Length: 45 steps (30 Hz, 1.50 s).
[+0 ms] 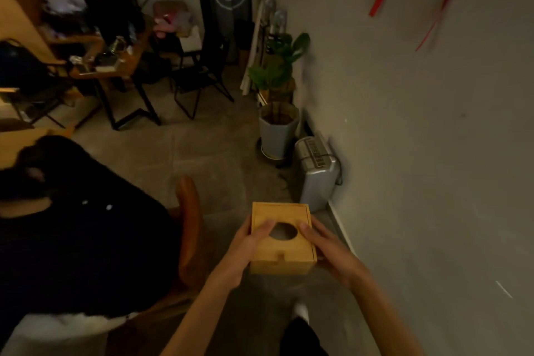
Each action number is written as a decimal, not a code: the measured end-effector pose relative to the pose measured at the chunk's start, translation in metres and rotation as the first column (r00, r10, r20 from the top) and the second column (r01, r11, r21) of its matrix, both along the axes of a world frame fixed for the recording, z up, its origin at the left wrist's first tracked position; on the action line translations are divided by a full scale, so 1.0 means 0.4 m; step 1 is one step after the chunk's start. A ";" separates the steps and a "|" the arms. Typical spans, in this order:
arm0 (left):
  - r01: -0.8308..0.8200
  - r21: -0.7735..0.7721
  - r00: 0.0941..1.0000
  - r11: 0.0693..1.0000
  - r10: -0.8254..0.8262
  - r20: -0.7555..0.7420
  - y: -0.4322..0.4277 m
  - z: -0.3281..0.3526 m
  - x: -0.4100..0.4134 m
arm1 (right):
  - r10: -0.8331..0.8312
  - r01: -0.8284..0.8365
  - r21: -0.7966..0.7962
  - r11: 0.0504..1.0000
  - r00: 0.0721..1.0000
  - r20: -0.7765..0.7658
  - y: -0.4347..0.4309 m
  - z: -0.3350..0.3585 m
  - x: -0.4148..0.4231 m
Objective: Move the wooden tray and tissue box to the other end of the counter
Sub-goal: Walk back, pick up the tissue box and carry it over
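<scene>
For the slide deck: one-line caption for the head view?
Left hand and right hand carry a square wooden tissue box with oval opening above the grey floor, beside a grey wall.

Bare forearms, dark trousers (300, 338), white sock (301, 311)

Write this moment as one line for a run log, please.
stage: carrying | held: wooden tissue box | left hand: gripping left side | right hand: gripping right side | wooden tray: not in view | counter: not in view

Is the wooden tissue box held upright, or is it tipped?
Upright: the tissue box has its oval opening facing up, with the left hand and right hand gripping opposite sides.
</scene>
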<state>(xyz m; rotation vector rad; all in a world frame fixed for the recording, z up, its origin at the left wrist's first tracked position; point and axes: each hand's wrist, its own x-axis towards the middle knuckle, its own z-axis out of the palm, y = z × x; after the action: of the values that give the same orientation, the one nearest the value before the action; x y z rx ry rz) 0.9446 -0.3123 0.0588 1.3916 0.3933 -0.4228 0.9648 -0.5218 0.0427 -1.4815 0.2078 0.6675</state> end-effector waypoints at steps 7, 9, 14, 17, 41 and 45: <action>-0.103 -0.056 0.994 0.993 0.105 0.018 0.026 -0.044 0.476 | -0.026 0.033 -0.063 0.997 0.993 0.118 0.052 -0.015 0.510; -0.136 -0.071 0.989 0.988 0.140 0.055 0.052 -0.038 0.601 | -0.019 0.037 -0.109 0.993 0.987 0.160 0.093 -0.004 0.670; -0.340 -0.111 0.930 0.934 0.351 0.105 0.180 -0.020 0.857 | 0.038 -0.028 -0.084 0.996 0.992 0.120 0.281 0.006 1.018; -0.485 -0.129 0.858 0.865 0.499 0.123 0.291 -0.026 1.004 | 0.133 -0.125 -0.109 0.986 0.988 0.074 0.429 -0.010 1.206; -0.852 -0.062 0.506 0.520 0.848 0.155 1.309 -0.028 2.225 | 0.588 -0.592 0.003 0.806 0.802 0.108 1.605 -0.002 2.534; -0.916 -0.024 0.393 0.400 0.907 0.149 1.469 -0.030 2.343 | 0.709 -0.714 -0.007 0.700 0.695 0.117 1.828 0.005 2.708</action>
<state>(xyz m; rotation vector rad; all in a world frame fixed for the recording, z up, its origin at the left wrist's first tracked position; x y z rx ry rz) 1.8819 0.2752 0.0468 1.0338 0.9994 0.6399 2.0481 0.2094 0.0447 -1.5437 -0.5099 1.2005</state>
